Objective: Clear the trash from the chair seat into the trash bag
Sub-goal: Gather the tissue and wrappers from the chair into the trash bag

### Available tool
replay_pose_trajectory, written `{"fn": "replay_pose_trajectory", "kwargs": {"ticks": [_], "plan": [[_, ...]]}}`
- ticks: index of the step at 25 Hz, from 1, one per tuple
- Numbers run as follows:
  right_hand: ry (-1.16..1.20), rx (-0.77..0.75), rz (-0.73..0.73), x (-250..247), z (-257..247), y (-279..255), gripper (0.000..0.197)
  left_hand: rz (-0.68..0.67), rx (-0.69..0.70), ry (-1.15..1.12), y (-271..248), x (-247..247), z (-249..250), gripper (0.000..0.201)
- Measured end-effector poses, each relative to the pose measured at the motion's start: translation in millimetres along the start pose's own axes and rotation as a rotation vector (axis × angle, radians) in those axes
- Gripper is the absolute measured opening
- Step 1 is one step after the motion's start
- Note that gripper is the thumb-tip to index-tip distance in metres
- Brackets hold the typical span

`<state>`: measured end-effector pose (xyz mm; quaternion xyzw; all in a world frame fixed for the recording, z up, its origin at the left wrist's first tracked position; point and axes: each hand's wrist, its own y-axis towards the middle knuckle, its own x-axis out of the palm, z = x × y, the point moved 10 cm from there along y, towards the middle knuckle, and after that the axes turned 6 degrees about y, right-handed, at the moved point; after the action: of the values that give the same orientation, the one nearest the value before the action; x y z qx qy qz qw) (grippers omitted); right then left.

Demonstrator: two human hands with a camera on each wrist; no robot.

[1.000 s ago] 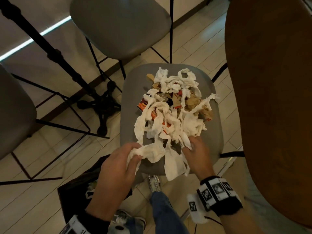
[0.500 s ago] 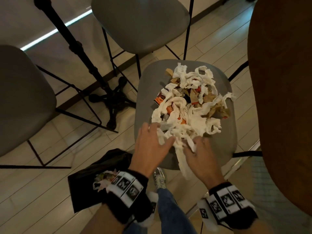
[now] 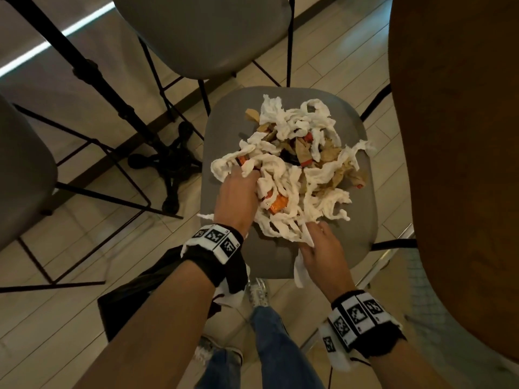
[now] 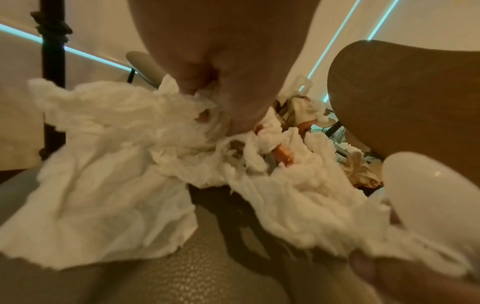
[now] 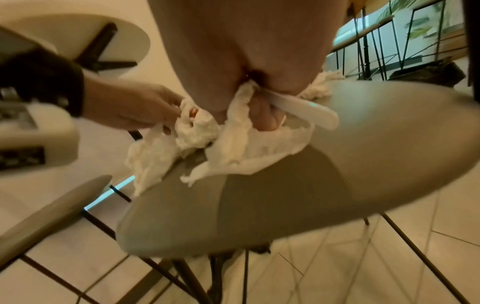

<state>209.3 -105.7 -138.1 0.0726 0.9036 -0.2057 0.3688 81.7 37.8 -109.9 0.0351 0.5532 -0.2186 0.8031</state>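
Observation:
A heap of white tissue, brown paper and orange wrappers (image 3: 295, 153) covers the grey chair seat (image 3: 356, 220). My left hand (image 3: 247, 175) reaches into the heap's left side, fingers curled into the tissue (image 4: 109, 174) beside an orange wrapper (image 3: 276, 204). At the heap's near edge my right hand (image 3: 311, 234) grips a tissue strip together with a white plastic utensil (image 5: 309, 110), which also shows in the left wrist view (image 4: 428, 189). The black trash bag (image 3: 132, 304) lies on the floor under my left forearm, mostly hidden by it.
A brown wooden table (image 3: 463, 164) borders the chair on the right. Another grey chair (image 3: 202, 32) stands behind, and a third (image 3: 19, 175) at the left. A black table pole and foot (image 3: 168, 164) stand on the tiled floor. My jeans leg (image 3: 275, 346) is below the seat.
My left hand let go of the tissue clump at the seat's near-left edge and moved forward into the left side of the heap. The right hand stayed at the near edge.

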Motion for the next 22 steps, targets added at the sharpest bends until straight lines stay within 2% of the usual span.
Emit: {"fn": "replay_pose_trajectory", "kwargs": {"ticks": [3, 8, 13, 18, 22], "plan": [[0.036, -0.043, -0.001, -21.1, -18.1, -7.5, 0.023, 0.089, 0.043, -0.025, -19.5, -28.2, 5.7, 0.022], [0.004, -0.046, -0.083, -35.1, -58.7, -34.7, 0.031, 0.063, 0.012, -0.032, -66.4, -53.3, -11.2, 0.024], [-0.111, -0.049, -0.103, -41.5, -95.6, -63.1, 0.025, 0.077, 0.002, -0.083, -101.6, -72.6, -26.1, 0.026], [-0.16, -0.122, -0.214, -8.5, -149.1, -94.8, 0.021, 0.095, -0.019, -0.14, -153.4, -93.9, -59.1, 0.026], [-0.256, -0.138, -0.415, 42.4, -188.6, -131.3, 0.025, 0.087, -0.137, -0.177, -227.0, -102.2, -126.3, 0.027]]}}
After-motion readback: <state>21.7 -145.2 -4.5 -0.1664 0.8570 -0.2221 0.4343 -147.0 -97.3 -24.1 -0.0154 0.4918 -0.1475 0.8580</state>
